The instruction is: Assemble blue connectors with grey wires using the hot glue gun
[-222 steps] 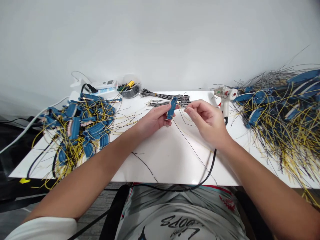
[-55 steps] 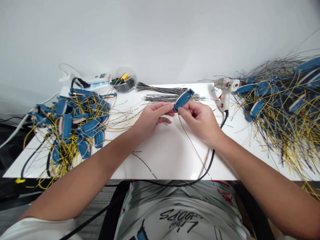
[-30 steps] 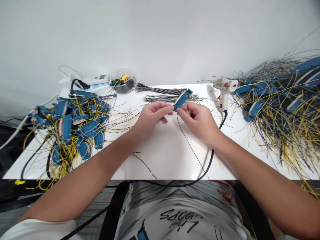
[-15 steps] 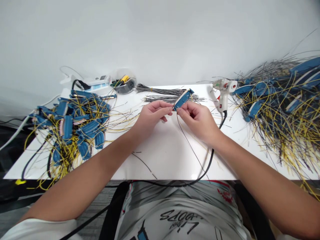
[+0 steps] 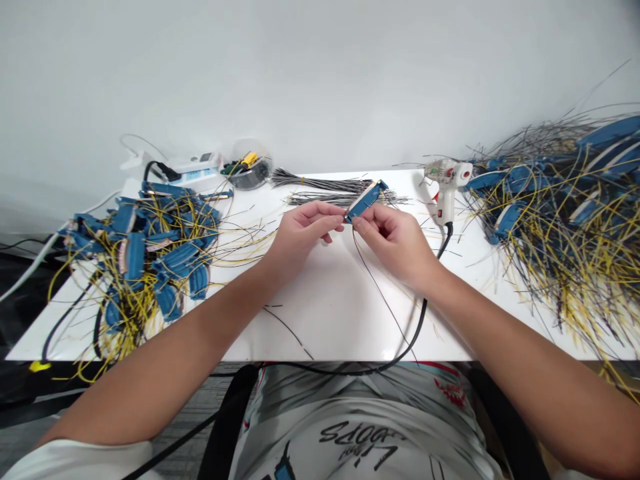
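Note:
My right hand (image 5: 393,237) is closed on a curved blue plastic piece (image 5: 366,201) with a pale strip along its upper edge. The piece is tilted, its far end up to the right. At its near end, the thumb and forefinger of my left hand (image 5: 307,233) are pinched together, touching or almost touching it; what lies between those fingertips is too small to make out. A thin dark wire (image 5: 376,283) runs from beside my right thumb down toward the table's front edge.
Blue pieces with yellow and black wires (image 5: 167,257) are heaped at left; a larger heap (image 5: 565,220) lies at right. A glue gun (image 5: 447,190) with a black cord stands nearby. Behind my hands lie wire bundles (image 5: 320,181), a clear tub (image 5: 249,172) and a power strip (image 5: 195,170).
Both hands keep nearly the same place and grip. The blue piece has turned very slightly, so its pale edge shows more plainly.

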Demonstrator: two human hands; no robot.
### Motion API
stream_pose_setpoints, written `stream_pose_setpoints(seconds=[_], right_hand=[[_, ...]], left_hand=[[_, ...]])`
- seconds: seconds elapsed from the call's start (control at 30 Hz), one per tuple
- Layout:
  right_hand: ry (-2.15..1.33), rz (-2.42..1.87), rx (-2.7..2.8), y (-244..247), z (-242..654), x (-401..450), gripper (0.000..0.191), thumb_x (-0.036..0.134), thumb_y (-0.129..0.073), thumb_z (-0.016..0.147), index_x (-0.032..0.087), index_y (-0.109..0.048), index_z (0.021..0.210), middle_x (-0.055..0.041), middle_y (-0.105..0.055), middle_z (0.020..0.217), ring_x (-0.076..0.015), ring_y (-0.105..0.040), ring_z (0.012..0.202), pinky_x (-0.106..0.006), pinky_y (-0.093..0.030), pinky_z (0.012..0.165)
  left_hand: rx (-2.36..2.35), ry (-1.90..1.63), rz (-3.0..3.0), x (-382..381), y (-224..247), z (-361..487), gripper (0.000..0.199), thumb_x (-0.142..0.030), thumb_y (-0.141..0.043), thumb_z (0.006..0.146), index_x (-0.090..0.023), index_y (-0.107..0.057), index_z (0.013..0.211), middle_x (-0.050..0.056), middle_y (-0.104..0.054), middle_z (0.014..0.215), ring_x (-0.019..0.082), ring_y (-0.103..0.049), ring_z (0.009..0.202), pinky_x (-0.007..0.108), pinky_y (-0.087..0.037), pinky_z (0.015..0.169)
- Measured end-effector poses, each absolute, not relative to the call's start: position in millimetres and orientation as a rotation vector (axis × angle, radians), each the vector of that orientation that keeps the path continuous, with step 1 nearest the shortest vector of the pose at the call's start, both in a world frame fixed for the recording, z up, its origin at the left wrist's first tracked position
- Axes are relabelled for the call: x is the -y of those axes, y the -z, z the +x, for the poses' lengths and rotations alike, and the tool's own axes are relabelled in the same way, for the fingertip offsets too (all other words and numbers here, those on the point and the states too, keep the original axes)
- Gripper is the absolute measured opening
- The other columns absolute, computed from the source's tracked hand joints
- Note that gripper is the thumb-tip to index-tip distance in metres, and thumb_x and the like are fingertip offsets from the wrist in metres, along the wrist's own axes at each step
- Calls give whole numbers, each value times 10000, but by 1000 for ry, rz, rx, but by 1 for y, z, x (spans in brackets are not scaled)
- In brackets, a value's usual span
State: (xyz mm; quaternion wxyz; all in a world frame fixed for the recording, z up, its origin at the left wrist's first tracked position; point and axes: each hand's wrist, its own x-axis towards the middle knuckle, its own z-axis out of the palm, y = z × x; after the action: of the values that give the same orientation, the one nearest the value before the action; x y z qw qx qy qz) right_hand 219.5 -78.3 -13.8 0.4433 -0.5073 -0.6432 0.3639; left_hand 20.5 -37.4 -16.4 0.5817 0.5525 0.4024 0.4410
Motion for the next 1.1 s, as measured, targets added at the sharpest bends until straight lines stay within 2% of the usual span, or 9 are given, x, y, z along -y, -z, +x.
stream_pose_setpoints(seconds=[0.17,0.47,1.0,1.1], right_hand=[[-897,-1261,1597,14,219,78,301,440,-619,1029,218,-591,828,20,-437,711,-141,-365,642,-316,-281,597],[-895,-1255,1599,13,219,79,290,396,-621,1026,223,-542,807,32,-405,695,-139,-361,635,-315,-298,601],[-884,-1249,1615,12,218,80,277,403,-610,1033,226,-560,826,27,-407,701,-143,-366,642,-316,-293,607],[-882,-1241,1624,13,218,80,279,397,-605,1035,225,-560,821,26,-406,704,-143,-364,645,-317,-284,611]], left_hand=[[-957,-1039,1358,39,16,20,258,-389,-851,806,-201,-823,980,59,-780,889,186,-703,876,270,-524,670],[-991,-1040,1399,41,14,20,326,-475,-895,778,-211,-811,949,57,-783,982,155,-657,830,265,-531,686],[-996,-1056,1396,38,15,20,246,-419,-852,809,-221,-835,954,58,-782,1020,162,-645,852,265,-535,683],[-984,-1058,1351,38,14,20,231,-421,-809,837,-211,-828,931,71,-778,1022,186,-662,922,263,-537,677]])
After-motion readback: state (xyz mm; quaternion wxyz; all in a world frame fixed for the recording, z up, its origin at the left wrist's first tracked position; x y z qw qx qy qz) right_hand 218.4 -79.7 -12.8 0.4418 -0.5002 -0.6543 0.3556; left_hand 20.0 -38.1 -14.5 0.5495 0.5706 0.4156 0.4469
